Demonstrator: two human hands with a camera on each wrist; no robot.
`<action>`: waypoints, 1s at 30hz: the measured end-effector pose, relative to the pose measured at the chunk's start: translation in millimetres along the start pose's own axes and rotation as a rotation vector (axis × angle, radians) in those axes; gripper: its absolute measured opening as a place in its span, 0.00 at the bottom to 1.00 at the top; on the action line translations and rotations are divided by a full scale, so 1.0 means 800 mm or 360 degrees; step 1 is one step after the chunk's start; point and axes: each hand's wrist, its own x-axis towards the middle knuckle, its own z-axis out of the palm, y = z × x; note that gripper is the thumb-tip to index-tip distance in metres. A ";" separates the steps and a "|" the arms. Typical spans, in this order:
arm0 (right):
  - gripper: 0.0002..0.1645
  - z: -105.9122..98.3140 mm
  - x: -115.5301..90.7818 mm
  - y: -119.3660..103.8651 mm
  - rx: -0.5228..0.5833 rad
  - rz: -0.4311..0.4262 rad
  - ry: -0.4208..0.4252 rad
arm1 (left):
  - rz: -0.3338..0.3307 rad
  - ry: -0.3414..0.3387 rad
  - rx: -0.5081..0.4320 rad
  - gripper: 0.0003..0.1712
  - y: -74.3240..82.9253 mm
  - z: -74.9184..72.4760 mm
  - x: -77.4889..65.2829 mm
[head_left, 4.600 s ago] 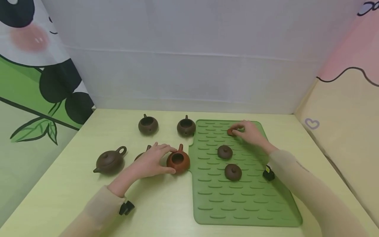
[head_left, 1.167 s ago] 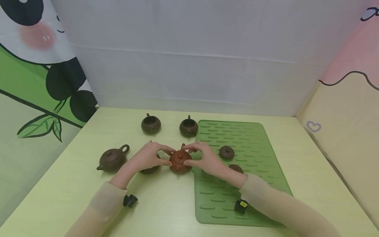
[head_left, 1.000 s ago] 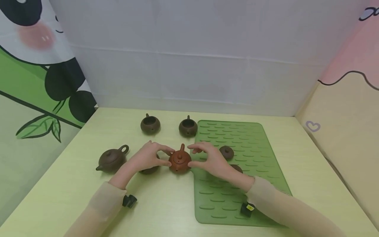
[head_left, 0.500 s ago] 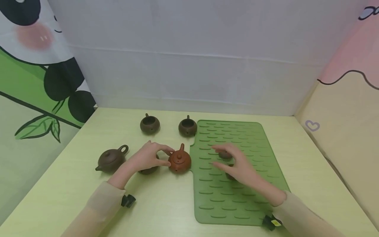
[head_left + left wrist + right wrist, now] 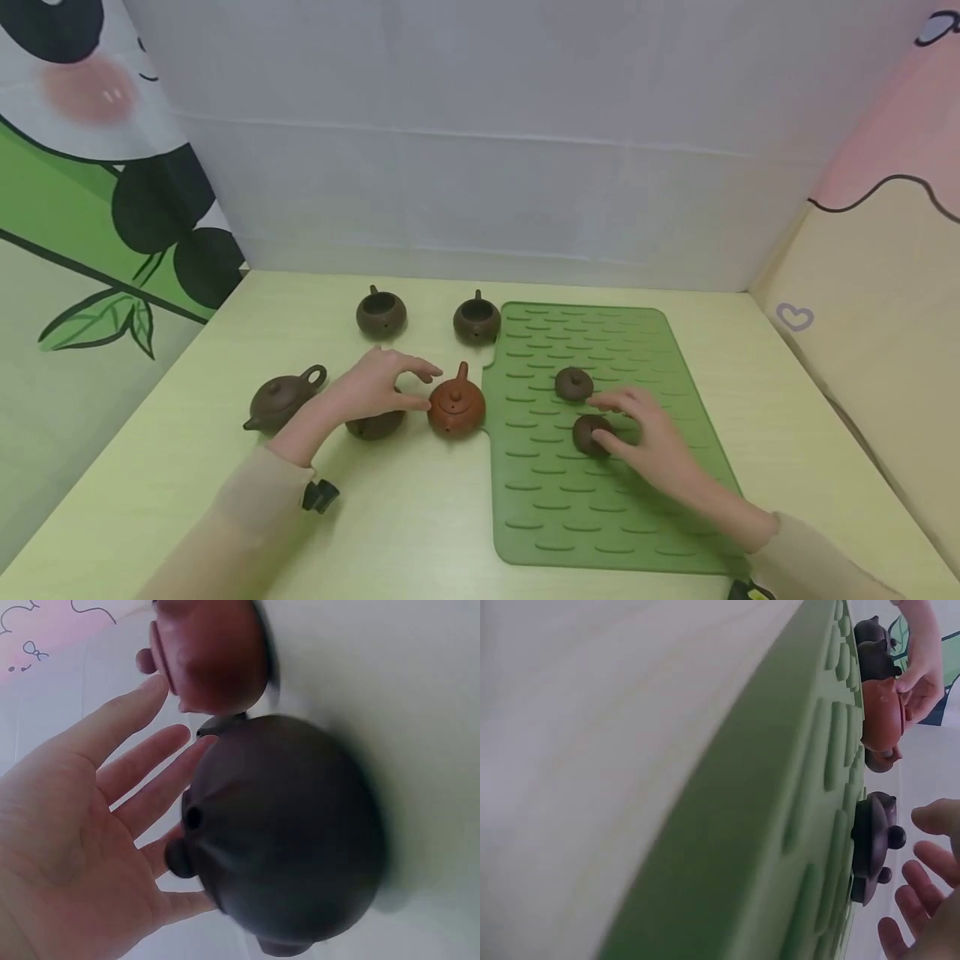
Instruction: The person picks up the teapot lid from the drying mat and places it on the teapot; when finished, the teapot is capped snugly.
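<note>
Red teapot lidded, rear pots open-topped, dark lids on mat

Pale table, laid out in front of me.
Left: dark lidded teapot; second dark pot, partly hidden by left hand; red-brown lidded teapot, just beside the hand's thumb. Far: open-topped pot and matching pot. Right: green mat with farther lid and nearer lid, both dark, right hand at the latter.
</note>
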 end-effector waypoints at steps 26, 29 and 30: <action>0.13 -0.002 0.000 0.007 -0.0083 0.0106 -0.0096 | -0.0192 0.0048 -0.0129 0.36 -0.113 -0.123 0.054; 0.14 -0.001 0.000 0.008 -0.0101 0.0107 -0.0095 | -0.0250 0.0031 -0.0219 0.42 -0.130 -0.114 0.055; 0.14 -0.001 0.000 0.008 -0.0103 0.0105 -0.0096 | -0.0273 0.0026 -0.0258 0.44 -0.135 -0.111 0.054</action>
